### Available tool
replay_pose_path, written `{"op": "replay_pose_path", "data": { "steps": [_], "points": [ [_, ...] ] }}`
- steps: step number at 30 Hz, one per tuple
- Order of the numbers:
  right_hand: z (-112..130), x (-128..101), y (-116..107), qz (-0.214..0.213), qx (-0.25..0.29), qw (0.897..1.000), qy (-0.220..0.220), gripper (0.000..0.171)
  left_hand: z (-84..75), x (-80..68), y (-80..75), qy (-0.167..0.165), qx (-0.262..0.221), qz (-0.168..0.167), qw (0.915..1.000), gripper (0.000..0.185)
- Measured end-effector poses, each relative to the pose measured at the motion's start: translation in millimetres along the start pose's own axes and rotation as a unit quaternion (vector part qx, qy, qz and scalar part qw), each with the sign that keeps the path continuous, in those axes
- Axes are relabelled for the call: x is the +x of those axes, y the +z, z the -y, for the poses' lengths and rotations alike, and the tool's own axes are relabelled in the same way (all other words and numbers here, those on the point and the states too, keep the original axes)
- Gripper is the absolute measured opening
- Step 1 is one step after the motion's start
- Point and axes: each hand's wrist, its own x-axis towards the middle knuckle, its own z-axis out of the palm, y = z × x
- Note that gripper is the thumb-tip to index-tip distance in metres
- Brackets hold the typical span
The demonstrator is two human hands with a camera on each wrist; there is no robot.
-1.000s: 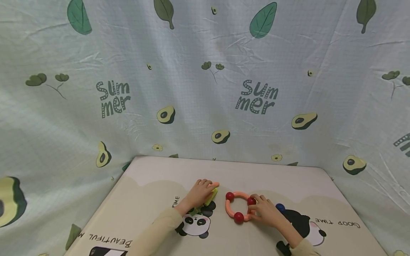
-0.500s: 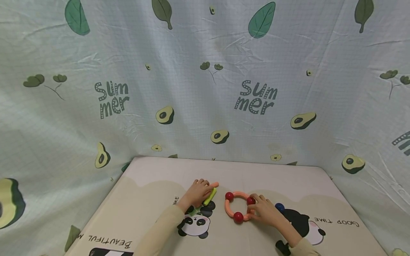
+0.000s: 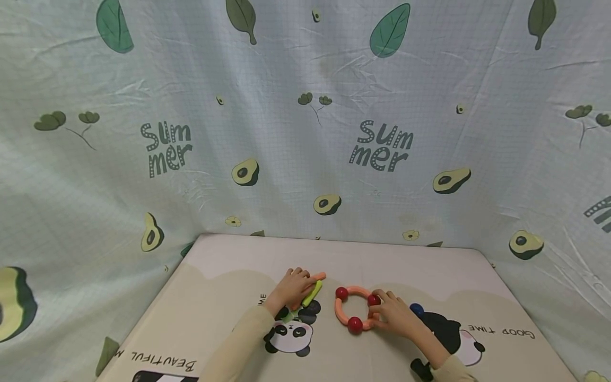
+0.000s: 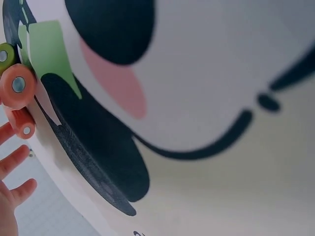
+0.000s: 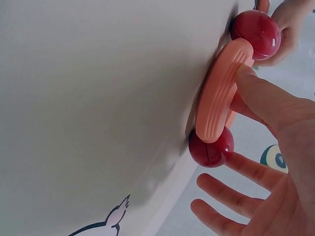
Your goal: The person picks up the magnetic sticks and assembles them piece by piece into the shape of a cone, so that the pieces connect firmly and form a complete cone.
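Note:
My left hand [image 3: 296,286] holds an orange stick [image 3: 320,276] whose end pokes out past the fingertips; the grip itself is mostly hidden under the hand. Beside it lies a yellow-green stick [image 3: 312,294]. Metal discs show in the ends of two orange sticks [image 4: 22,125] and the yellow-green one [image 4: 6,55] in the left wrist view. Right of these, a ring of curved orange pieces [image 3: 340,313] joined by red balls [image 3: 355,325] lies on the table. My right hand [image 3: 393,313] pinches its right-hand orange piece [image 5: 219,93], the thumb pressing on it, other fingers spread.
A blue ball [image 3: 417,309] sits just beyond the right wrist. The table's cover [image 3: 363,361] carries panda prints and lettering. Behind its back edge hangs a pale curtain [image 3: 286,132] printed with avocados and leaves.
The left hand has shifted very slightly, and the yellow-green stick under it has turned a little and shows more. The right hand and the ring have stayed in place.

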Motion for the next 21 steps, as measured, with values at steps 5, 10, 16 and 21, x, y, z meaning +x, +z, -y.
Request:
{"op": "replay_pose_path", "data": {
  "steps": [5,10,16,21],
  "points": [
    [0,0,0,0.003,-0.001,1.000,0.004,0.008,2.7,-2.0,1.5,-0.004,0.000,-0.010,0.9999,0.023],
    [-1,0,-1,0.005,0.003,1.000,0.000,0.009,7.8,-6.8,1.3,-0.010,0.002,-0.029,0.9995,0.027],
    [-3,0,0,0.003,-0.005,1.000,-0.003,0.008,16.2,-14.0,-1.2,-0.012,0.013,-0.057,0.9982,0.025],
    [-3,-1,1,-0.003,-0.020,1.000,-0.005,0.007,22.6,-17.7,0.8,-0.009,0.038,-0.084,0.9957,0.017]
  ]
}}
